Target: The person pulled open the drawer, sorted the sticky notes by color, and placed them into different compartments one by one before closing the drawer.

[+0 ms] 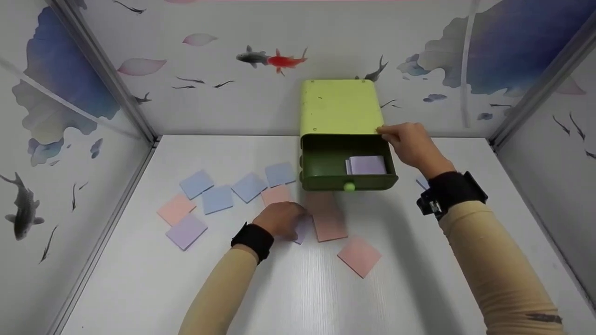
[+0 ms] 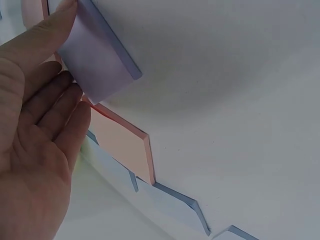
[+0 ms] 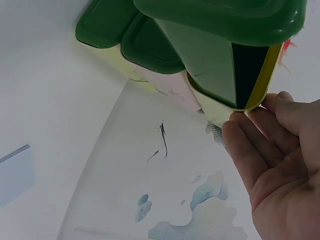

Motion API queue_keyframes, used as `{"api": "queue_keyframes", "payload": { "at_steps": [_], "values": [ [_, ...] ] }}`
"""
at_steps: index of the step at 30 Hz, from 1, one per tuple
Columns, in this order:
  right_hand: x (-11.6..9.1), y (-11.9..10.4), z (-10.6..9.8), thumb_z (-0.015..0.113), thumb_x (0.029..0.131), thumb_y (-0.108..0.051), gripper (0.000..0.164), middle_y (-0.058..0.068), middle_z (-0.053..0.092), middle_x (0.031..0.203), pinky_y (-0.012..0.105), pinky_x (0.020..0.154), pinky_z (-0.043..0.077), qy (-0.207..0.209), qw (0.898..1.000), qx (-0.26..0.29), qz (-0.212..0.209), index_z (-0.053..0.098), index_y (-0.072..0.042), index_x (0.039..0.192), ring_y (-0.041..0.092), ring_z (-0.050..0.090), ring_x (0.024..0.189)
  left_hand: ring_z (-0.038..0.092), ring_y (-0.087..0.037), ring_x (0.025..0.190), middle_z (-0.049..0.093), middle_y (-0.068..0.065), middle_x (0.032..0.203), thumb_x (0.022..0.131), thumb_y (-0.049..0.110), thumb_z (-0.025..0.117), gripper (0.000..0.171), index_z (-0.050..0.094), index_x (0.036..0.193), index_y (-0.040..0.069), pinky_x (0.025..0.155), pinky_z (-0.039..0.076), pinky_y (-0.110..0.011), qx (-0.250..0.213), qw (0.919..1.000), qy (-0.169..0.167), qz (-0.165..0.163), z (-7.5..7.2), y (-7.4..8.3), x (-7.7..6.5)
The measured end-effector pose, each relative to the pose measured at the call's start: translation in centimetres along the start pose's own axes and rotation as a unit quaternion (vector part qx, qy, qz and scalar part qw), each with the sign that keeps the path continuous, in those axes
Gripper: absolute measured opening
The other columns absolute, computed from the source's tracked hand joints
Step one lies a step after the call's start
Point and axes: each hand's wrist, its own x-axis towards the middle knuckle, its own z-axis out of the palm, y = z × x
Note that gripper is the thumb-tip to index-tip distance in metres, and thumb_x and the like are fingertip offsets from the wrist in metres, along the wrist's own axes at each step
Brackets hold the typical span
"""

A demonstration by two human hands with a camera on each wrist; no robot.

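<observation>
My left hand [image 1: 281, 219] pinches a purple square card [image 1: 302, 229] low over the white table. In the left wrist view its thumb lies on the purple card [image 2: 97, 55], with the other fingers curled beside it. My right hand [image 1: 412, 143] grips the front right top edge of a yellow-green drawer unit [image 1: 342, 107], thumb and fingertips at the rim in the right wrist view. The unit's dark green top drawer [image 1: 321, 182] is pulled out, with a light green knob [image 1: 349, 186] in front. Inside it, on the right, lie stacked purple cards [image 1: 368, 165].
Blue cards [image 1: 217, 199], pink cards [image 1: 358, 257] and another purple card [image 1: 186, 231] are scattered left of and before the unit. A blue card [image 1: 422, 181] lies partly behind my right wrist. Lower drawers [image 3: 152, 47] are closed. Fish-patterned walls [image 1: 223, 107] enclose the table.
</observation>
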Motion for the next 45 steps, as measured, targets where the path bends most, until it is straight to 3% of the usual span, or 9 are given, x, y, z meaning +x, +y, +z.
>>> {"api": "queue_keyframes", "payload": {
  "at_steps": [10, 19, 33, 39, 45],
  "values": [
    [0.2, -0.2, 0.2, 0.05, 0.101, -0.008, 0.034, 0.021, 0.061, 0.132, 0.053, 0.103, 0.044, 0.01, 1.0, 0.001, 0.002, 0.059, -0.006, 0.134, 0.037, 0.059, 0.122, 0.064, -0.019, 0.098, 0.069, -0.002, 0.108, 0.076, 0.015, 0.083, 0.045, 0.07, 0.119, 0.015, 0.094, 0.052, -0.034, 0.042, 0.9987, 0.03, 0.002, -0.1, 0.3, -0.1],
    [0.2, 0.0, 0.1, 0.05, 0.101, -0.008, 0.034, 0.021, 0.06, 0.133, 0.052, 0.102, 0.045, 0.01, 1.0, 0.005, -0.005, 0.06, -0.006, 0.134, 0.036, 0.058, 0.122, 0.062, -0.021, 0.103, 0.067, -0.005, 0.114, 0.076, 0.018, 0.085, 0.05, 0.067, 0.123, 0.015, 0.097, 0.051, -0.035, 0.04, 0.999, 0.009, -0.018, -0.7, 0.6, 0.0],
    [0.2, 0.2, -0.1, 0.05, 0.101, -0.007, 0.033, 0.021, 0.059, 0.134, 0.052, 0.103, 0.044, 0.011, 1.0, 0.0, -0.008, 0.06, -0.005, 0.132, 0.037, 0.056, 0.124, 0.062, -0.02, 0.098, 0.063, -0.004, 0.117, 0.076, 0.019, 0.085, 0.05, 0.067, 0.123, 0.015, 0.095, 0.053, -0.034, 0.053, 0.9984, 0.016, -0.01, -0.5, 0.7, 0.2],
    [0.2, 0.2, 0.1, 0.051, 0.101, -0.007, 0.032, 0.022, 0.061, 0.131, 0.053, 0.102, 0.045, 0.018, 1.0, -0.004, -0.013, 0.061, -0.004, 0.131, 0.037, 0.058, 0.122, 0.064, -0.021, 0.103, 0.068, -0.004, 0.116, 0.079, 0.016, 0.082, 0.045, 0.067, 0.122, 0.016, 0.097, 0.052, -0.036, 0.017, 0.9995, 0.017, -0.022, -0.5, 0.4, 0.3],
    [0.1, 0.2, 0.2, 0.051, 0.101, -0.007, 0.032, 0.022, 0.061, 0.131, 0.053, 0.1, 0.046, 0.02, 1.0, 0.002, -0.016, 0.061, -0.004, 0.131, 0.037, 0.059, 0.12, 0.063, -0.021, 0.097, 0.071, -0.003, 0.105, 0.086, 0.009, 0.074, 0.029, 0.07, 0.114, 0.015, 0.091, 0.053, -0.037, -0.012, 0.9992, 0.019, -0.032, -1.1, 0.2, 0.5]
  ]
}}
